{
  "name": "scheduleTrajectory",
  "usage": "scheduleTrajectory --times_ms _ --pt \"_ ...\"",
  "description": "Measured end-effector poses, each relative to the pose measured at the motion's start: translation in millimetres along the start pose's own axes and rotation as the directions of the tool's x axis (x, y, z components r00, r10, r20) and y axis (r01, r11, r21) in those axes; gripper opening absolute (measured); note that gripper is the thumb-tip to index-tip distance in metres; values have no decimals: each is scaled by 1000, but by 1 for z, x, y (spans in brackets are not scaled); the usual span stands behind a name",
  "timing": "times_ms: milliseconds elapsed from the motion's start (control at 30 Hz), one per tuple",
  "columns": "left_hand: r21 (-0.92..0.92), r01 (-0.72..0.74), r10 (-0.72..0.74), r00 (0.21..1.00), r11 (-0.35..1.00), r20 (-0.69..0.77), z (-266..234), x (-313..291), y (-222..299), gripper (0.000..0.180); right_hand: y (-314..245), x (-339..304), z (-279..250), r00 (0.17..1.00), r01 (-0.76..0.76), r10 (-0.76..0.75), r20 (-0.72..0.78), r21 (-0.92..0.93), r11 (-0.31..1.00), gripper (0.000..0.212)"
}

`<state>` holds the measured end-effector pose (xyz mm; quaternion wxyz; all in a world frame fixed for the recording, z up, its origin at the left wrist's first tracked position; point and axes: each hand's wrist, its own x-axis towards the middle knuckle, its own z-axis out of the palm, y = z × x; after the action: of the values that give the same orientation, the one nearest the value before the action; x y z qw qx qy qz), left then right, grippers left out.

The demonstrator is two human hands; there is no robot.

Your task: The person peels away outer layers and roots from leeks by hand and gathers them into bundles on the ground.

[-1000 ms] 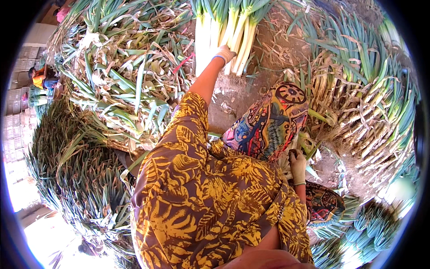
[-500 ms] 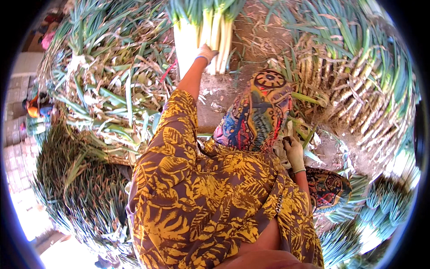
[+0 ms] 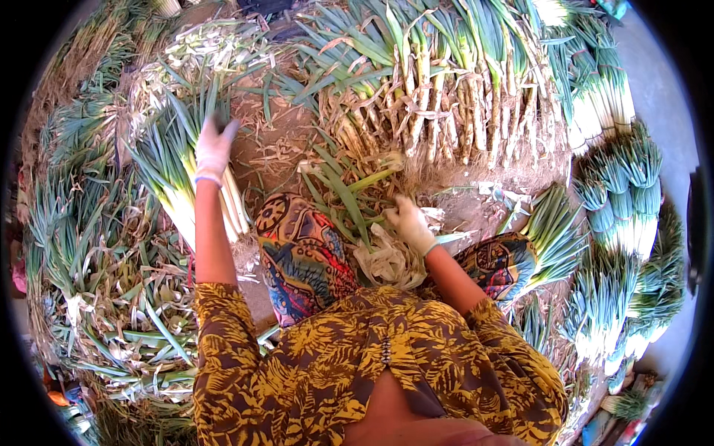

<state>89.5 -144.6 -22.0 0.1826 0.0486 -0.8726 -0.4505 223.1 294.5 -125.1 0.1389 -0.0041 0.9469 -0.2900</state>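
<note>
Head view: pale-stemmed green onions (image 3: pixel 169 172) under my left hand (image 3: pixel 213 152); crumpled pale plastic (image 3: pixel 390 260) beside my curled right hand (image 3: pixel 410 224); whether either grips anything, I cannot tell

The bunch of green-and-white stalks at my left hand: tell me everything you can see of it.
The bunch looks like leeks or large green onions: smooth, pale shafts and long green leaves fanning toward the upper left. It lies slanted, left of the patterned left knee, pale ends toward the person. The gloved left hand overlaps its right side; blur hides whether it grips. The left forearm covers some shafts; no tie is discernible.
</note>
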Motion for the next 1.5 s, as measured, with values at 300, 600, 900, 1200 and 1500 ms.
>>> scheduleTrajectory --times_ms 300,600,900,1200,1500 --pt "-155 -169 219 882 973 417 161 -18 155 32 -14 162 -59 865 -389 329 -378 -93 917 73" --pt "-283 41 107 867 958 486 198 8 132 39 -61 108 -128 990 -58 -97 102 922 382 40" --pt "-710 632 -3 748 310 664 230 -18 152 42 -82 -35 53 961 222 -79 -265 572 789 35" --pt "-688 616 165 779 -384 605 210 15 135 31 -96 -39 -10 991 133 -46 -126 868 478 36" --pt "-674 735 17 675 72 737 176 3 139 28 -129 -64 -33 980 172 -171 -104 874 454 33"
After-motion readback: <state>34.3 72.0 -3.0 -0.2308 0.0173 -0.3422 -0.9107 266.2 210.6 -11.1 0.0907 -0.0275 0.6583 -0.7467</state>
